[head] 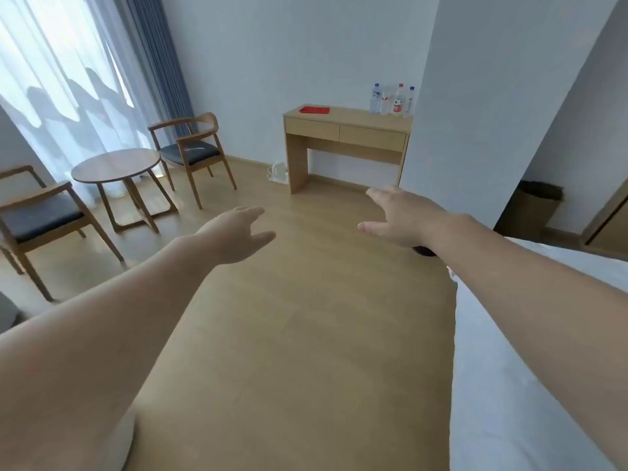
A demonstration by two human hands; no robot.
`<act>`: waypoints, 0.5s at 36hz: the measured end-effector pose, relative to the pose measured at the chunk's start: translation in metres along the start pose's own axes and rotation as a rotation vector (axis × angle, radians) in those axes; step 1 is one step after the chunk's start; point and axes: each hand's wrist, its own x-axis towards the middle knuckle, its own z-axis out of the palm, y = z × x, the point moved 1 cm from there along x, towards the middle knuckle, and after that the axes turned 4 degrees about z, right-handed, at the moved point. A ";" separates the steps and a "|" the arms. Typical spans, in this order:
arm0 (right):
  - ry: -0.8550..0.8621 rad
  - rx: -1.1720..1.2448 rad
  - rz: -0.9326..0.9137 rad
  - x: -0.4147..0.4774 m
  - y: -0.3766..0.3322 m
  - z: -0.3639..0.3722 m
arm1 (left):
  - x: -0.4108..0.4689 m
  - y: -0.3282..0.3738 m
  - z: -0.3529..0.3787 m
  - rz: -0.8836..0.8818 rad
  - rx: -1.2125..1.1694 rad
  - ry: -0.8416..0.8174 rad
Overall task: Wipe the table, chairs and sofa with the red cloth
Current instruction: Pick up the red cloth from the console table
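The red cloth (314, 110) lies folded flat on the left end of a light wooden desk (346, 132) against the far wall. A round wooden table (115, 164) stands at the left by the window, with one dark-cushioned wooden chair (192, 147) behind it and another chair (37, 215) at the far left. My left hand (238, 234) and my right hand (397, 217) are stretched out in mid-air over the floor, fingers relaxed and holding nothing, well short of the desk. No sofa is in view.
Several water bottles (392, 99) stand on the desk's right end. A white kettle (278, 171) sits on the floor beside the desk's left leg. A white bed (530, 385) fills the lower right. A bin (537, 207) stands past the wall corner at right. Curtains (102, 73) cover the window.
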 end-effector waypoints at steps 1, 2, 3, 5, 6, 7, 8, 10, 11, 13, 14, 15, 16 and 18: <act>-0.003 -0.005 0.009 0.012 -0.003 0.003 | 0.010 -0.006 -0.001 0.001 -0.005 -0.004; -0.002 -0.006 0.025 0.023 -0.006 0.005 | 0.021 -0.013 -0.002 0.003 0.000 0.000; -0.010 -0.015 0.037 0.034 -0.007 0.009 | 0.032 -0.021 -0.002 -0.002 0.007 -0.002; -0.043 -0.032 0.055 0.056 -0.012 0.017 | 0.052 -0.034 -0.003 0.007 0.019 -0.018; -0.047 -0.036 0.061 0.067 -0.014 0.021 | 0.062 -0.041 -0.002 0.013 0.021 -0.021; -0.047 -0.038 0.064 0.077 -0.015 0.025 | 0.073 -0.048 -0.002 0.019 0.024 -0.021; -0.047 -0.037 0.067 0.086 -0.017 0.028 | 0.081 -0.053 -0.003 0.026 0.032 -0.018; -0.044 -0.041 0.071 0.102 -0.017 0.035 | 0.098 -0.063 -0.002 0.032 0.027 -0.016; -0.046 -0.045 0.073 0.109 -0.018 0.038 | 0.106 -0.067 -0.002 0.038 0.023 -0.018; -0.062 -0.048 0.080 0.122 -0.017 0.043 | 0.120 -0.073 0.001 0.044 0.018 -0.032; -0.070 -0.049 0.084 0.129 -0.017 0.044 | 0.128 -0.075 0.002 0.047 0.015 -0.040; -0.073 -0.050 0.088 0.136 -0.016 0.046 | 0.135 -0.077 0.004 0.048 0.012 -0.045; -0.074 -0.052 0.090 0.141 -0.015 0.046 | 0.141 -0.078 0.005 0.053 0.011 -0.048; -0.086 -0.060 0.096 0.155 -0.012 0.049 | 0.157 -0.079 0.010 0.059 0.008 -0.058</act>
